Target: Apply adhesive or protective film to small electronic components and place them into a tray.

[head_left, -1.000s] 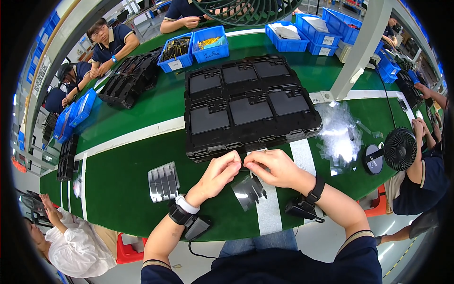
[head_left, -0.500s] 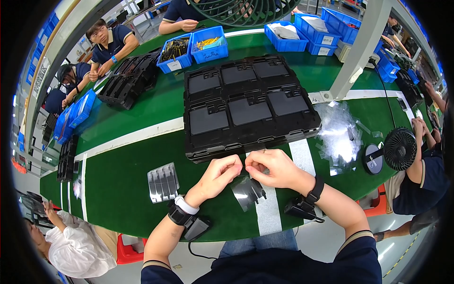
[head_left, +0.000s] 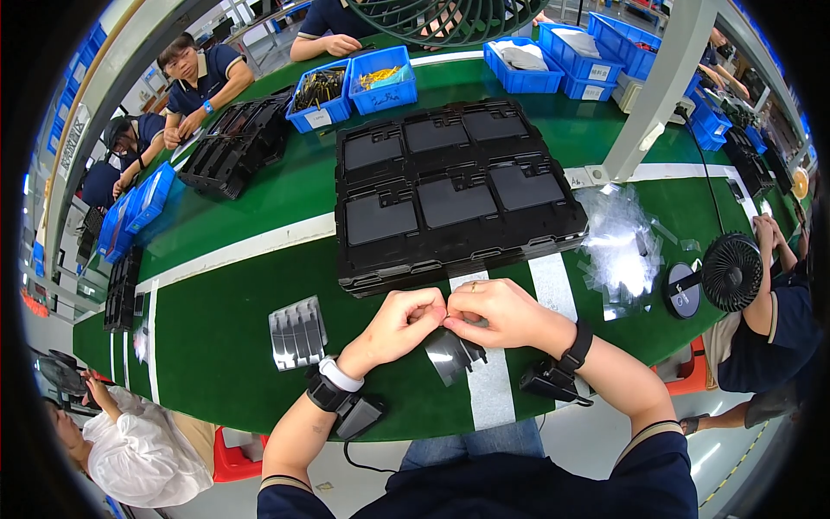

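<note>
A green desk (head_left: pixel 216 329) spreads out beneath and around the person's two hands. Just beyond the hands, on their far side, sits a broad black tray (head_left: pixel 458 256) with six dark panels in two rows. Farther past the hands, behind the tray, stand two blue bins (head_left: pixel 383 97), one with yellow pieces inside. Off to the right of the right hand lies a loose, shiny pile of clear film (head_left: pixel 624 251).

The left hand (head_left: pixel 398 324) and right hand (head_left: pixel 506 313) meet at the fingertips, both with fingers curled and thumbs pinched in; whether anything small is between them cannot be told. Well to the right of the right hand is a black fan (head_left: pixel 733 271). Left of the left hand, a clear sheet (head_left: pixel 298 336) with dark strips lies flat. A second strip sheet (head_left: pixel 450 356), partly hidden, lies just below the joined fingertips, on the near side.
</note>
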A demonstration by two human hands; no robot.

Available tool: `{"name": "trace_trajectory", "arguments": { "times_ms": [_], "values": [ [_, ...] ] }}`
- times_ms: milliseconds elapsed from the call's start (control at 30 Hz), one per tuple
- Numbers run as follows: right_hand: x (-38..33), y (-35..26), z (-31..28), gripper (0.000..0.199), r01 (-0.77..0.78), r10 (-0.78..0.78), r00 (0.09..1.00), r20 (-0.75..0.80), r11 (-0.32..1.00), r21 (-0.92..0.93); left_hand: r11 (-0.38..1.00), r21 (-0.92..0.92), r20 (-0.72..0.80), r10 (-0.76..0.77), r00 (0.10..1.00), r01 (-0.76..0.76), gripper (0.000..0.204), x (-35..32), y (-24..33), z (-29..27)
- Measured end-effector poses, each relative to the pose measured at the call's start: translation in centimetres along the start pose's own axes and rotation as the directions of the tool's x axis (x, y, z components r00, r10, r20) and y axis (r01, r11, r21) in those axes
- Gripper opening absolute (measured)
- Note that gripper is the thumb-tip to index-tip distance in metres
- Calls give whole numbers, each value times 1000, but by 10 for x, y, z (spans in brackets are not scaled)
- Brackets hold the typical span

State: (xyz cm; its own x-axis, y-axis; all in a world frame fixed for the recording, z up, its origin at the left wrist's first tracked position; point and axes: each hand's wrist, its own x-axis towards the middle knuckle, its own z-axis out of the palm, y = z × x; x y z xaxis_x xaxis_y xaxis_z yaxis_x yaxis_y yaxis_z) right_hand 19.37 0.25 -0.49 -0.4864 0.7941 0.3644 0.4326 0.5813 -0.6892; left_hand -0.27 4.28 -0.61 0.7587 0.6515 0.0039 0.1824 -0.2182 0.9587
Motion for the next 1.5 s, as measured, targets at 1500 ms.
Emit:
{"name": "trace_trajectory", "arguments": {
  "times_ms": [1500],
  "values": [
    [-1,1,1,18,51,-55,997,-45,996,-75,993,-103,-43,-56,998,51,13,0,3,3]
  ]
}}
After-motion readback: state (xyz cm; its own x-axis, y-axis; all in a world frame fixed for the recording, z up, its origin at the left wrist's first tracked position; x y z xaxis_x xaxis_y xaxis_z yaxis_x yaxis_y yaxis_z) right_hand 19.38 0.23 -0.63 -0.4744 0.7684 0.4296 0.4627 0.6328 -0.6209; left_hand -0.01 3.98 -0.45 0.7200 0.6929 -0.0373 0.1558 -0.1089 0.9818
